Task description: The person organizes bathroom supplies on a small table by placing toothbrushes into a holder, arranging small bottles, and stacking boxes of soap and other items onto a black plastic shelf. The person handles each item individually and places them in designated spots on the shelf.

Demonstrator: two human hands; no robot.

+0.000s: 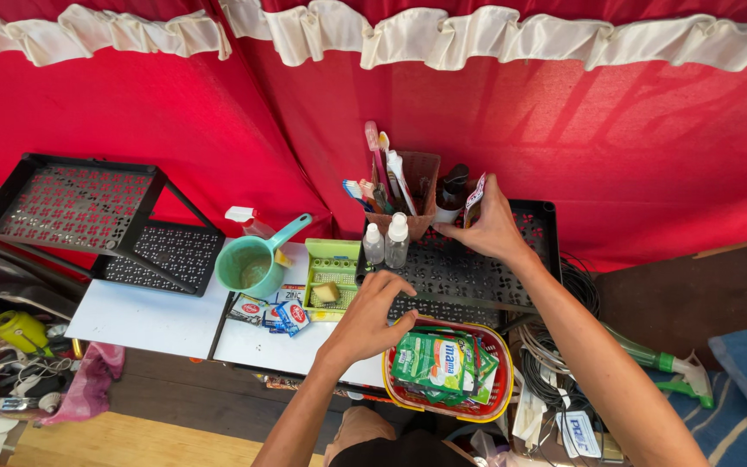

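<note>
Small packet being held up over a black shelf rack, red cloth stall behind.

A white tabletop (144,318) is being backed by red fabric walls (175,130) trimmed with a white ruffle (477,39); a wooden floor (114,437) is being seen below. A small red-and-white packet (474,201) is being pinched between thumb and fingers of the right hand (488,227), just beside a brown basket (412,195) of toothbrushes on the black perforated rack (477,272). The left hand (367,318) is being held loosely curled, gripping nothing, above a red basket (494,402) filled with green noodle packs (438,363). Two clear dropper bottles (386,242) are standing near a green tray (332,272). Small red-and-blue sachets (278,313) are lying flat by a teal dipper (252,259).
</note>
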